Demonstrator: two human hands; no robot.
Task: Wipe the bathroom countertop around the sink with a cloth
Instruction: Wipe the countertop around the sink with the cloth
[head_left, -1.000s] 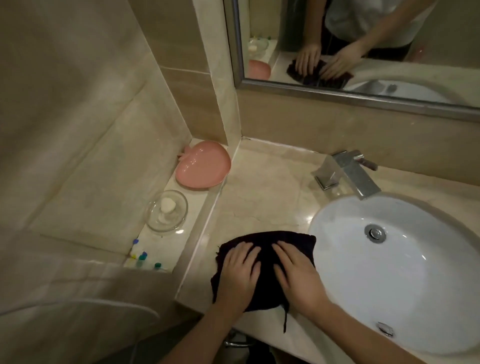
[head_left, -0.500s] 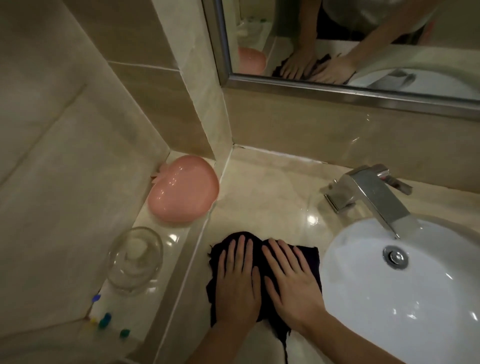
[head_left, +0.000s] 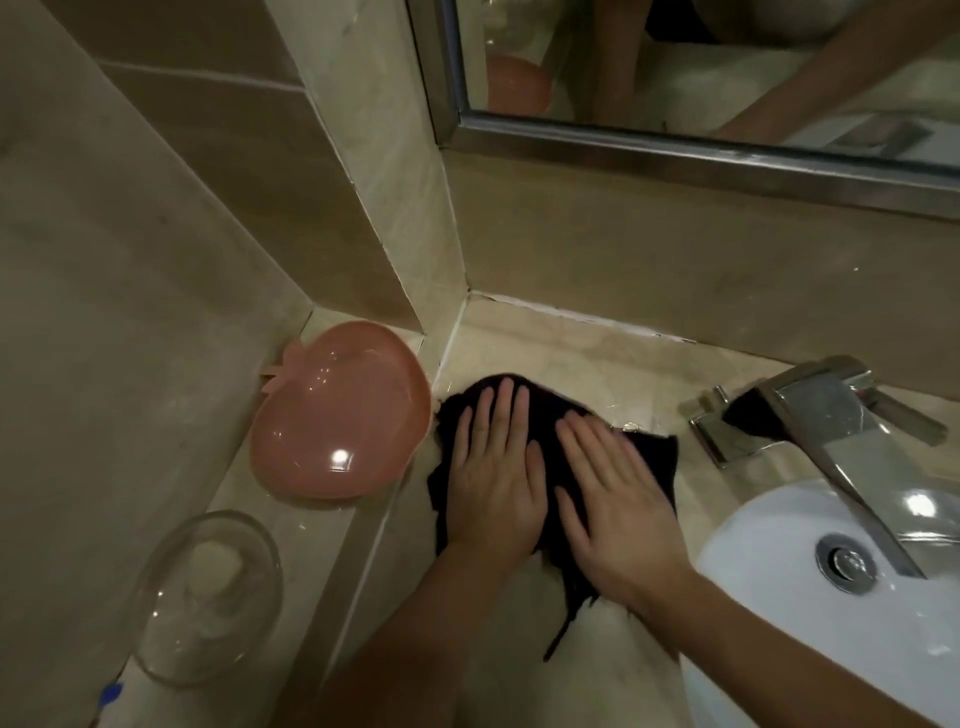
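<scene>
Both hands, the left hand and right hand, press flat with straight fingers side by side on the dark cloth, which lies on the worktop left of the sink, with unwiped surface lying beyond toward the far wall.

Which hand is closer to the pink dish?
The left hand, flat on the dark cloth beside the pink dish. The right hand lies farther, toward the sink.

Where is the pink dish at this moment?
In the head view, the pink dish sits left of centre on the side ledge in the wall corner, just left of the dark cloth and beyond the glass bowl.
</scene>
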